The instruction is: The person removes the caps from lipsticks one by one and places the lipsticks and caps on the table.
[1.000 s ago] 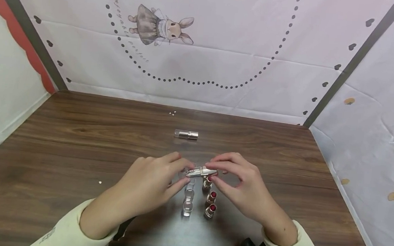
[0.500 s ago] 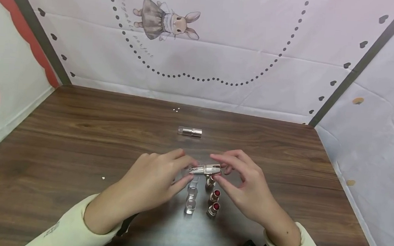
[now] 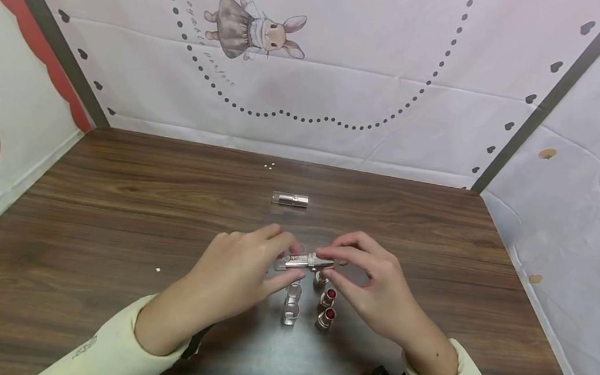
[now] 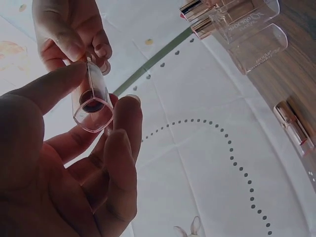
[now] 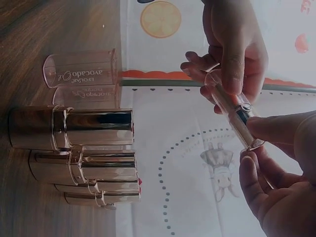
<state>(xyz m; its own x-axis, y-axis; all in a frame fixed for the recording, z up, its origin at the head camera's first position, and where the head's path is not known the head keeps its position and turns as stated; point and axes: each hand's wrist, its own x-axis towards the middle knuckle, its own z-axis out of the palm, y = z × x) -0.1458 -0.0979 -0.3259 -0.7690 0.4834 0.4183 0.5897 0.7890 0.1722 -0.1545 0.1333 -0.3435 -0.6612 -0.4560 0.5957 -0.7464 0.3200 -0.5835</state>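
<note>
A capped lipstick (image 3: 296,261) with a silvery base is held level between the two hands. My left hand (image 3: 237,264) has thumb and fingers around its clear cap (image 4: 93,118), whose end points left past the fingers. At the other end, my right hand (image 3: 372,274) pinches the shiny base (image 5: 242,128) between thumb and fingers. Below on the table stand uncapped lipsticks (image 3: 325,318) in a row, red tips showing on two. Beside that row, clear caps (image 3: 291,313) are lined up, partly hidden by the left hand.
Another capped lipstick (image 3: 290,199) lies on its side farther back on the wooden table (image 3: 121,210). Small white bits (image 3: 269,166) lie near the back wall (image 3: 335,137), and one white speck (image 3: 158,269) is at left. Printed cloth walls border the table.
The right index finger lifted off the base half a second ago and now touches it again. The left fingers sit farther along the cap, so its end sticks out. The head view has shifted slightly.
</note>
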